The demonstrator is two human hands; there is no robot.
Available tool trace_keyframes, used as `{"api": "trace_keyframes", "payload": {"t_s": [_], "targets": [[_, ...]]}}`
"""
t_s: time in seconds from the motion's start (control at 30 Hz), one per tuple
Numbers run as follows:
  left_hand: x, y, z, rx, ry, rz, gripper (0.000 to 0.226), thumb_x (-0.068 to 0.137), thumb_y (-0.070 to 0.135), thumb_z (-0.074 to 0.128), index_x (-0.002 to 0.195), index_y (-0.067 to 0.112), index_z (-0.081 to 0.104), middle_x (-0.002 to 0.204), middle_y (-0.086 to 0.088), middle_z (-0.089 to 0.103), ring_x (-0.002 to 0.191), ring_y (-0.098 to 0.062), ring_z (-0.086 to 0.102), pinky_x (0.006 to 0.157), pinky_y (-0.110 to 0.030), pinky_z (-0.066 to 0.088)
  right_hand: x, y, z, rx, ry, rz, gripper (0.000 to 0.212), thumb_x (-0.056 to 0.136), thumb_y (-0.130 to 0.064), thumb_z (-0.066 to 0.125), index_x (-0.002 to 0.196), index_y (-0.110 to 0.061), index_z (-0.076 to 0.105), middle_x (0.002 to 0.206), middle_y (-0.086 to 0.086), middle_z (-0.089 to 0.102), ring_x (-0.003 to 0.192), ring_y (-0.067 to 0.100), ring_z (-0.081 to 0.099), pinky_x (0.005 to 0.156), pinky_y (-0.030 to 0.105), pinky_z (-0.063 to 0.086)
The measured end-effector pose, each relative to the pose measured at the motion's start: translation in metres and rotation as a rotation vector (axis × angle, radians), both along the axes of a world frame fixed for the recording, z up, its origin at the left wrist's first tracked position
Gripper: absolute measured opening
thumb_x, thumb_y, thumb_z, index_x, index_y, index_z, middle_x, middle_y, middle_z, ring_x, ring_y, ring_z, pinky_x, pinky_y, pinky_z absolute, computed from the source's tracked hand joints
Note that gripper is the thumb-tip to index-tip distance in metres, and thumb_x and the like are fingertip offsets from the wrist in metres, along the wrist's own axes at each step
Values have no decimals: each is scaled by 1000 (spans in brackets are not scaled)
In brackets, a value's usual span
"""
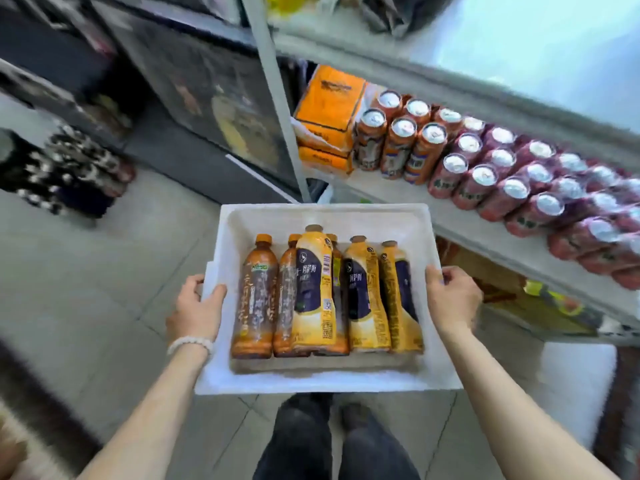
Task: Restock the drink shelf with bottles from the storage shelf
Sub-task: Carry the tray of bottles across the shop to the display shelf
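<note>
We see six bottles lying on their sides in a white foam box (381, 220), caps pointing away from us. On the left lie the brown tea bottles (254, 299), amber with orange caps, packed side by side. To their right lie the yellow-labelled bottles (367, 299), each with a dark blue panel; one of them (313, 289) rests on top of the brown ones. All caps are on.

Three yellow-label bottles (365, 296), perhaps three brown bottles (254, 299)
</note>
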State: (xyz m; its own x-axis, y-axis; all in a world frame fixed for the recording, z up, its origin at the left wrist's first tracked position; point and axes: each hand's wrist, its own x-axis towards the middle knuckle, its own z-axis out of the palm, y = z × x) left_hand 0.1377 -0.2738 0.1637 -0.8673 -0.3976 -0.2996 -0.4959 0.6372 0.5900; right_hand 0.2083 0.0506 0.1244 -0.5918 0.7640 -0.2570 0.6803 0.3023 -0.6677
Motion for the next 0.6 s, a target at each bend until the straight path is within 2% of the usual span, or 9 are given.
{"api": "trace_keyframes", "payload": {"t_s": [0.1, 0.23, 0.4, 0.53, 0.6], "targets": [[27, -17, 46, 36, 76, 125, 16, 87, 25, 62, 100, 16, 58, 87, -6, 59, 81, -27, 53, 72, -33, 39, -16, -9, 56, 15, 21, 149, 26, 91, -30, 54, 84, -8, 63, 89, 16, 64, 90, 35, 57, 66, 33, 35], [77, -38, 93, 84, 172, 301, 22, 76, 33, 62, 90, 18, 55, 80, -3, 60, 77, -29, 53, 69, -33, 40, -30, -29, 114, 21, 87, 352, 25, 92, -27, 51, 77, -8, 57, 79, 8, 58, 79, 28, 53, 62, 32, 35], [140, -60, 140, 39, 257, 494, 10, 84, 21, 63, 88, 16, 56, 79, -4, 59, 74, -29, 53, 65, -31, 36, -32, -64, 167, 41, 123, 551, 32, 92, -28, 50, 66, -10, 47, 70, 7, 53, 66, 24, 48, 52, 31, 32], [189, -73, 168, 21, 305, 604, 10, 86, 20, 63, 88, 14, 55, 74, -2, 55, 72, -27, 51, 60, -31, 37, -27, -96, 194, 62, 138, 707, 26, 93, -29, 52, 79, -8, 57, 80, 8, 57, 75, 26, 50, 62, 31, 36], [226, -92, 186, 31, 339, 679, 11, 87, 18, 62, 89, 14, 52, 71, 2, 51, 69, -22, 48, 56, -27, 35, -15, -129, 206, 54, 174, 805, 27, 93, -28, 52, 82, -4, 59, 78, 8, 55, 71, 24, 49, 62, 31, 37]]}}
